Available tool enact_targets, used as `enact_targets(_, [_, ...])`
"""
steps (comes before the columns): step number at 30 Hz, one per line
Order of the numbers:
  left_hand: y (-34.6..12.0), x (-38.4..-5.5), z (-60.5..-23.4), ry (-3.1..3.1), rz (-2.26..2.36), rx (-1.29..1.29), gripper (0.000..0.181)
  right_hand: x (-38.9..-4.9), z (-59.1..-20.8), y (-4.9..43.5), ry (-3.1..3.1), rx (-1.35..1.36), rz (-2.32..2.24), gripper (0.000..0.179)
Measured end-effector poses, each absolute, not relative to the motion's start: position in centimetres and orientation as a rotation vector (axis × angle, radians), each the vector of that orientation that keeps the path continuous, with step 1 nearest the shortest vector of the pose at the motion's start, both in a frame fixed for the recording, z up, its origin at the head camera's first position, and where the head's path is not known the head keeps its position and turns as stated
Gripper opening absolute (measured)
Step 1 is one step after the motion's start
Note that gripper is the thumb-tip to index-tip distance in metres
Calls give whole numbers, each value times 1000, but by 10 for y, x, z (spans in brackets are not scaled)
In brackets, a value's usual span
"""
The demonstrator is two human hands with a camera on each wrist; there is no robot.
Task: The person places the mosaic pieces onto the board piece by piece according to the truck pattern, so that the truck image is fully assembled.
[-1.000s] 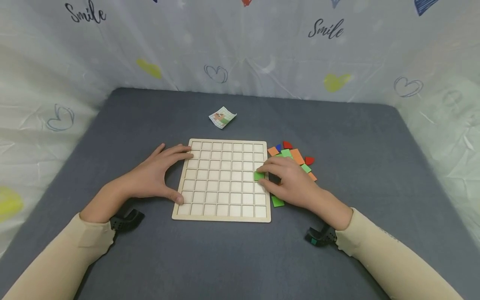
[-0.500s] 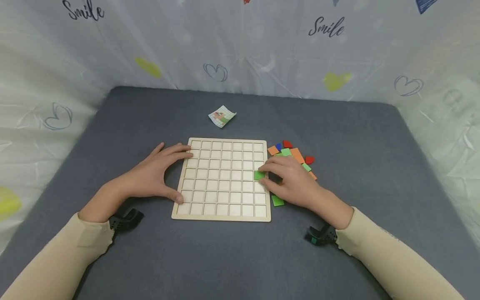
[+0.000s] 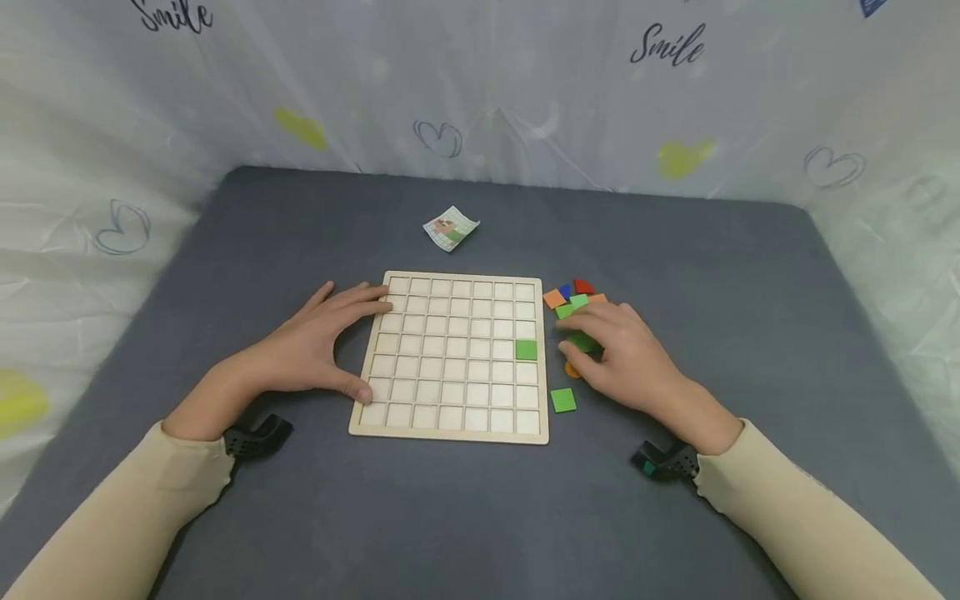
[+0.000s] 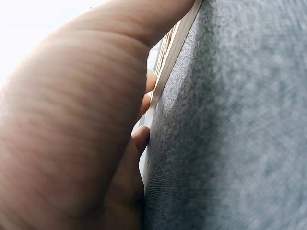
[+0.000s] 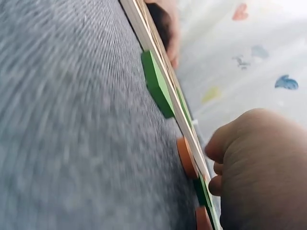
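A wooden grid board lies on the table, with one green square tile set in a cell of its right-hand column. My left hand rests against the board's left edge, thumb at the lower part and fingertips over the upper part, spread wide. Just right of the board, my right hand is over the loose pieces, fingers lightly bent and apart from the thumb. A green piece shows between them, and an orange rounded piece peeks out beneath the thumb. The palm hides part of the pile.
Another green square tile lies by the board's lower right side. Orange, blue and red pieces sit at the pile's far end. Behind the board is a small printed picture card. A patterned curtain surrounds the dark table.
My right hand has let go of the green square tile in the board's right column and moved right, over the loose pieces. The left hand stays at the board's edge.
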State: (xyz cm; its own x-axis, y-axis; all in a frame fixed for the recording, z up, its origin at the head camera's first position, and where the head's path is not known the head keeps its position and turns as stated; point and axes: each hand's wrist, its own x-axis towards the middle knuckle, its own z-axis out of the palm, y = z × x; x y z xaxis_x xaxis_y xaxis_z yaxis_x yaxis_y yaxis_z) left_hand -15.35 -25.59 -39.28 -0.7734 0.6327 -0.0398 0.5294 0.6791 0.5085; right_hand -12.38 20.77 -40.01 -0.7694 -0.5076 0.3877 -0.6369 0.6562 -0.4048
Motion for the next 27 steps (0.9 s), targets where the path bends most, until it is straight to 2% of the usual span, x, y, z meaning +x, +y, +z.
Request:
enact_targets(3, [-251,-156,-393,2677,719,950,129,-123,-397,219,-2642,920,772,26])
enact_targets(10, [-251,-155,-392,2676,713,959,128,-118,-400,228,-2683,939,725,42])
enact_targets(19, [-258,-145,-395,2677,730,910,127,-117,-403,220,-2644,973,710,32])
enact_targets(27, [-256,-152,-393,2682,720,938,127,-113,-400,212,-2532,1005,758,28])
